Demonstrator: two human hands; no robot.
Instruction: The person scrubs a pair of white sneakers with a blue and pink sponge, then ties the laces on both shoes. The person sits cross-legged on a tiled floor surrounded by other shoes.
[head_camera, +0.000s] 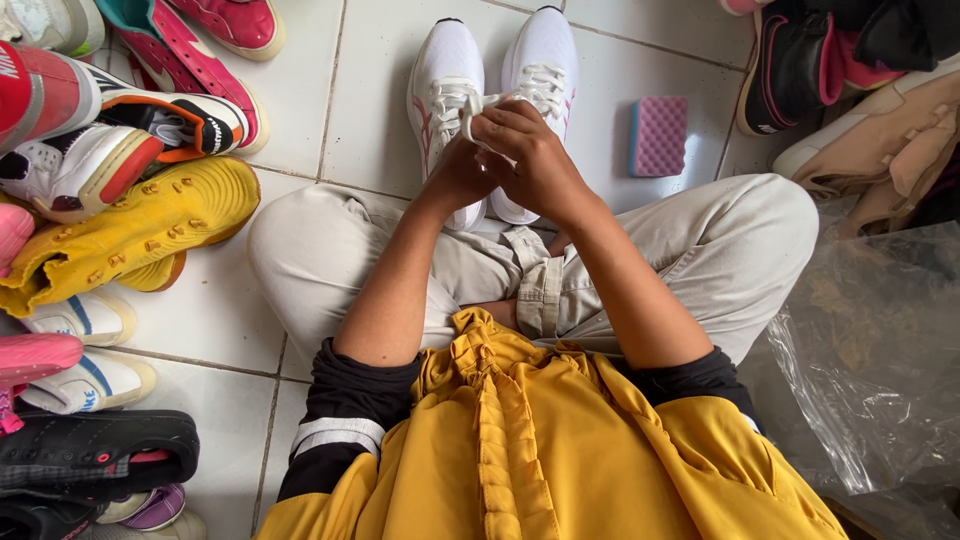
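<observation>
A pair of white sneakers stands side by side on the tiled floor ahead of my crossed legs: the left shoe (443, 75) has red side stripes, the right shoe (545, 55) pink ones. My left hand (457, 175) and my right hand (530, 160) meet just over the near ends of the shoes. Both pinch white laces (478, 103) that run from the two shoes and come together between my fingers. The heels of the shoes are hidden behind my hands.
A pink sponge with a blue edge (658, 135) lies right of the shoes. Piled shoes line the left side, among them a yellow boot (130, 230) and a black shoe (95, 450). More shoes (800, 65) sit top right, and a clear plastic bag (880, 350) at right.
</observation>
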